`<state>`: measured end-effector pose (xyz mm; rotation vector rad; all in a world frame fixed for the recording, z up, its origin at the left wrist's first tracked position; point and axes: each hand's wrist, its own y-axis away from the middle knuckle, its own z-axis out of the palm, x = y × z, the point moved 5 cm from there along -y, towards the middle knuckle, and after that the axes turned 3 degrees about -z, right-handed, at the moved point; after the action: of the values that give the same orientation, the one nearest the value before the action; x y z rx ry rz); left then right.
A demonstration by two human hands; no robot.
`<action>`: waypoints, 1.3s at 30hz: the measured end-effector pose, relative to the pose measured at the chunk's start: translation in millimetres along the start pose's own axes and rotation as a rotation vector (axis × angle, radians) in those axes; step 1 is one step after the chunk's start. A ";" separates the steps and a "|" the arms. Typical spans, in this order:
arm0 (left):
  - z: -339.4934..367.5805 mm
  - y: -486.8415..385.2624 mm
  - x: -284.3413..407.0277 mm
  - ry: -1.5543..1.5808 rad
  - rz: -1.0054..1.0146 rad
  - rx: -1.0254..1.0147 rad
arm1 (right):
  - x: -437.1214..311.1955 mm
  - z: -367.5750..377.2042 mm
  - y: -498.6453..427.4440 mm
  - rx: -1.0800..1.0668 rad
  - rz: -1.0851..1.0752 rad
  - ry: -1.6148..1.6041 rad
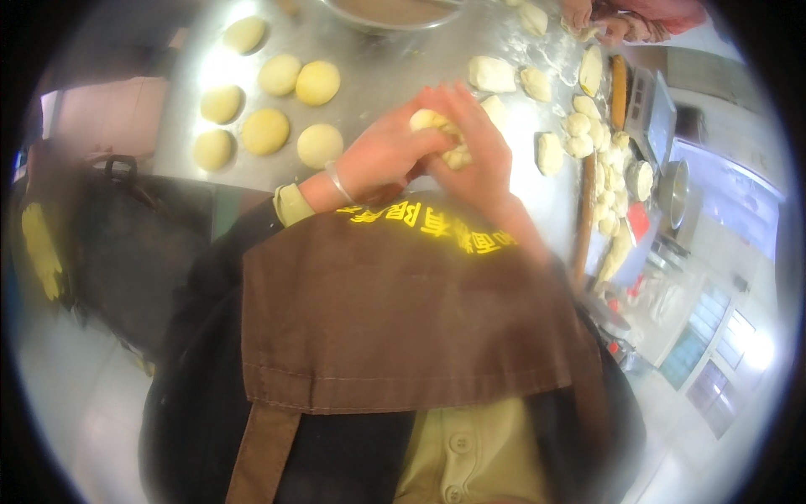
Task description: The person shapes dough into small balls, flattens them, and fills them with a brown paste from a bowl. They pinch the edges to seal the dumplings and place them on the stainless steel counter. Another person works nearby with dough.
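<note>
Between my two hands is a piece of pale yellow dough [459, 155], its surface creased and folded. My left hand [384, 148], with a silver bangle at the wrist, grips it from the left, the thumb pressing into the folds. My right hand [485, 148] cups its right side and looks slightly blurred. Both hands are over the near edge of a steel table [390, 69]. Just beyond my right fingers a dough piece [494, 110] is partly covered. To the left lie several smooth round dough discs [265, 131], the nearest one [320, 146] close to my left wrist.
A metal bowl [390, 24] stands at the far edge. Rough dough pieces [491, 74] and a dough pile [607, 179] lie right, beside a wooden rolling pin [619, 94] and what looks like a scale [658, 120]. Another person's hands [604, 22] work dough at upper right.
</note>
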<state>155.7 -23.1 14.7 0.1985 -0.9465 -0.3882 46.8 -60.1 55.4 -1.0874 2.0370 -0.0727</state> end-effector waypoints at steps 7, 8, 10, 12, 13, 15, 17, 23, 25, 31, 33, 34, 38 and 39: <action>9.7 4.0 11.6 -0.035 0.022 -0.076 | 1.2 -8.1 -8.3 -0.082 -0.140 0.005; 13.4 4.6 12.2 0.063 0.040 -0.059 | 3.3 -7.5 -5.4 -0.064 -0.120 0.009; 3.8 2.5 4.5 -0.006 0.063 0.011 | -1.0 -1.7 -8.4 -0.040 -0.066 -0.016; -2.8 0.1 3.8 -0.132 0.004 -0.027 | -6.5 -1.6 -13.6 -0.044 -0.041 -0.042; -4.1 2.0 12.1 -0.221 -0.066 -0.102 | -10.7 -5.7 -18.3 -0.053 -0.050 -0.044; -1.4 5.0 15.6 -0.234 -0.111 -0.185 | -11.6 -9.7 -19.5 -0.087 -0.084 -0.041; 3.8 7.4 16.4 -0.114 -0.067 -0.163 | -7.0 -11.2 -17.3 -0.138 -0.133 -0.032; -9.6 4.8 10.8 -0.210 -0.018 -0.001 | -18.7 -3.4 -21.2 -0.036 -0.085 -0.027; -6.7 5.1 16.3 -0.330 0.010 -0.078 | -20.9 -12.4 -25.7 -0.130 -0.139 0.018; 3.6 7.1 17.6 -0.100 0.061 -0.019 | -8.8 -5.2 -14.0 -0.006 -0.182 0.017; 0.0 8.0 20.3 -0.197 0.062 -0.038 | -18.3 -6.0 -20.7 -0.055 -0.158 0.053; 0.5 8.2 24.4 -0.282 0.045 -0.084 | -24.6 -12.8 -27.3 -0.092 -0.151 0.088; 4.7 8.5 25.1 -0.260 0.108 -0.153 | -13.1 -17.9 -22.6 -0.150 -0.244 0.064; 4.3 7.4 23.0 -0.196 0.096 -0.082 | -6.7 -12.8 -16.6 -0.093 -0.203 0.058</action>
<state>166.0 -25.7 36.8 0.0405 -1.1265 -0.3614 51.3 -69.6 74.8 -1.3631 1.9912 -0.1152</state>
